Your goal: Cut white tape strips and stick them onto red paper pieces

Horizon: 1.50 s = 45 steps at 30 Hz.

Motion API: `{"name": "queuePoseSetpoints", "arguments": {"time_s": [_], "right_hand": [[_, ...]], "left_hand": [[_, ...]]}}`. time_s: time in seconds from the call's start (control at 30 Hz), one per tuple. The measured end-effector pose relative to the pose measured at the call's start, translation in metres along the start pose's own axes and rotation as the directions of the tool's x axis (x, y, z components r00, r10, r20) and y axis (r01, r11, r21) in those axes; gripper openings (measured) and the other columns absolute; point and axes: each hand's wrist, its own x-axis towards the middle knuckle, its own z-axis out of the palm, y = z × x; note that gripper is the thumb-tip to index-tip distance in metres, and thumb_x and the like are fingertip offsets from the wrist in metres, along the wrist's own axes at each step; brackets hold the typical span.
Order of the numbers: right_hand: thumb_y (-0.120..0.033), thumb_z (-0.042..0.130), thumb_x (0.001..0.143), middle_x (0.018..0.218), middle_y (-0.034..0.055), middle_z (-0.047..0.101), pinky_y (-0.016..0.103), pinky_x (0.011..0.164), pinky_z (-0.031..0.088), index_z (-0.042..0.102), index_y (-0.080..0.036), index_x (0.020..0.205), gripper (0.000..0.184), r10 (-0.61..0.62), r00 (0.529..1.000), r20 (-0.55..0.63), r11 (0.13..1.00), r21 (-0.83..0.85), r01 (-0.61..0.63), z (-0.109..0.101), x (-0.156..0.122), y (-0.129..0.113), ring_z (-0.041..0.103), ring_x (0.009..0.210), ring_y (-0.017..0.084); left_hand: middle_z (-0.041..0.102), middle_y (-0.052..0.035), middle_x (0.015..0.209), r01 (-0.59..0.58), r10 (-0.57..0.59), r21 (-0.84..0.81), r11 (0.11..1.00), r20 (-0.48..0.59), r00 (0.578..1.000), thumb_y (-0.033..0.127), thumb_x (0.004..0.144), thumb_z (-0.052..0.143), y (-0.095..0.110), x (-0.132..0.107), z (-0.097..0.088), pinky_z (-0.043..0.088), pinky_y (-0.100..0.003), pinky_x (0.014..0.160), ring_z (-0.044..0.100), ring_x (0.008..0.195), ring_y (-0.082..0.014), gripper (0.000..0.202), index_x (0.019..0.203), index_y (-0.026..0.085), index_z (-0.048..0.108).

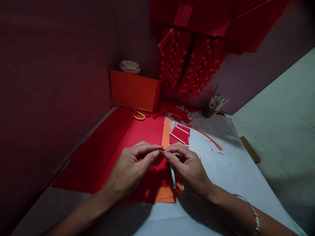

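My left hand (131, 165) is closed in a pinch on a small piece of red paper (159, 162), held above the work surface. My right hand (189, 164) meets it at the fingertips, thumb and forefinger pinching a narrow white strip (173, 178) that looks like double-sided tape. Its loose end dangles below the right fingers. Whether the strip is stuck to the paper at the fingertips is hard to see. Just beyond the hands lie several red paper pieces with white strips along their edges (180, 133). Beneath the hands are large red sheets (145, 131) and orange paper (166, 195).
Yellow-handled scissors (139, 115) rest by a standing orange folder (134, 91), with a lidded cup (130, 67) behind. A pen holder (211, 110) stands at the back right. Red rolled-paper decorations (197, 70) hang above. Scraps and a curved orange strip (209, 137) lie on the white table (221, 190).
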Motion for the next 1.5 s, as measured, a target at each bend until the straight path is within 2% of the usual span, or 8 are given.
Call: {"name": "queuePoseSetpoints", "arguments": {"time_s": [0.87, 1.07, 1.27, 1.4, 1.5], "right_hand": [[-0.031, 0.062, 0.087, 0.081, 0.0022, 0.06, 0.028, 0.064, 0.047, 0.068, -0.021, 0.081, 0.013, -0.004, 1.0, -0.023, 1.0, -0.027, 0.003, 0.0026, 0.0005, -0.0028, 0.058, 0.072, 0.015], [-0.029, 0.063, 0.085, 0.08, 0.0025, 0.06, 0.028, 0.064, 0.045, 0.068, -0.021, 0.08, 0.011, -0.002, 1.0, -0.015, 0.997, -0.071, 0.001, 0.0032, 0.0007, -0.0053, 0.057, 0.072, 0.016], [-0.03, 0.065, 0.083, 0.081, 0.0026, 0.061, 0.029, 0.065, 0.046, 0.067, -0.021, 0.084, 0.01, 0.026, 1.0, 0.011, 0.993, -0.118, -0.025, 0.0039, -0.0001, -0.0051, 0.057, 0.071, 0.016], [-0.029, 0.066, 0.081, 0.08, 0.0024, 0.063, 0.029, 0.068, 0.048, 0.067, -0.021, 0.086, 0.009, 0.061, 0.998, 0.021, 0.993, -0.107, -0.058, 0.0052, -0.0013, -0.0026, 0.058, 0.073, 0.017], [-0.03, 0.068, 0.079, 0.081, 0.0019, 0.064, 0.028, 0.065, 0.048, 0.064, -0.021, 0.091, 0.015, 0.138, 0.99, 0.036, 0.99, -0.044, -0.136, 0.0068, -0.0019, -0.0021, 0.057, 0.069, 0.015]], "left_hand": [[0.072, -0.0058, 0.089, -0.02, 0.02, 0.006, 1.0, -0.016, 1.0, 0.031, 0.082, 0.063, -0.0007, 0.0007, 0.0004, 0.052, -0.029, 0.074, 0.066, 0.086, -0.0211, 0.02, 0.093, 0.022, 0.077], [0.072, -0.0043, 0.087, -0.108, 0.112, 0.083, 0.991, -0.043, 0.993, 0.027, 0.082, 0.063, 0.0014, 0.0005, 0.0011, 0.05, -0.026, 0.075, 0.066, 0.083, -0.0188, 0.015, 0.086, 0.021, 0.076], [0.071, -0.0031, 0.082, -0.239, 0.26, 0.217, 0.946, -0.075, 0.963, 0.021, 0.082, 0.062, -0.0014, -0.0003, 0.0028, 0.048, -0.024, 0.072, 0.065, 0.079, -0.0166, 0.013, 0.083, 0.021, 0.075], [0.07, -0.0033, 0.081, -0.253, 0.283, 0.258, 0.932, -0.083, 0.956, 0.02, 0.082, 0.06, -0.0029, -0.0015, 0.0022, 0.048, -0.024, 0.071, 0.065, 0.078, -0.0165, 0.014, 0.084, 0.02, 0.074], [0.07, -0.0028, 0.081, -0.242, 0.273, 0.257, 0.936, -0.09, 0.958, 0.019, 0.082, 0.059, -0.0017, -0.0015, 0.0007, 0.048, -0.024, 0.071, 0.065, 0.078, -0.0162, 0.015, 0.084, 0.021, 0.074]]}}
